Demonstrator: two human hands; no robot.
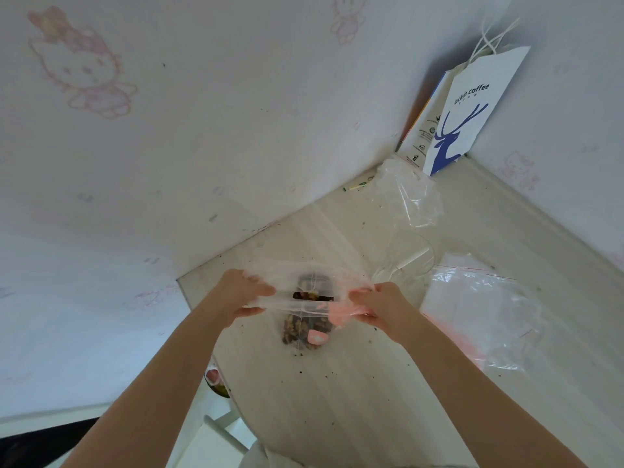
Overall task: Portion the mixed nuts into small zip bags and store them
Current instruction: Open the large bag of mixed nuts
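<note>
Pale wood-grain counter [337, 400] tucked into a corner. Both walls [202, 130] have whitish wallpaper with faded pink cartoon cats. Dark crumbs [299, 355] are sprinkled all over the surface.

The small zip bag [266, 300] is dead centre of the frame, just over the counter, stretched between both hands. Left hand [241, 293] has its grip pinched on the bag's left top edge, and right hand [381, 307] is pinching the right top edge. The mixed nuts [300, 329] sit in a brown, lumpy clump at the bottom. Can't tell if the bag's bottom touches the counter.

The bag is thin, clear, crinkly film with pink patches on it. At right there's a flat pile of empty zip bags [479, 309] with a red strip along the top. A crumpled clear plastic bag [412, 197] lies further back, and a stiff white paper bag [472, 109] with a blue deer stands in the upper right corner.
</note>
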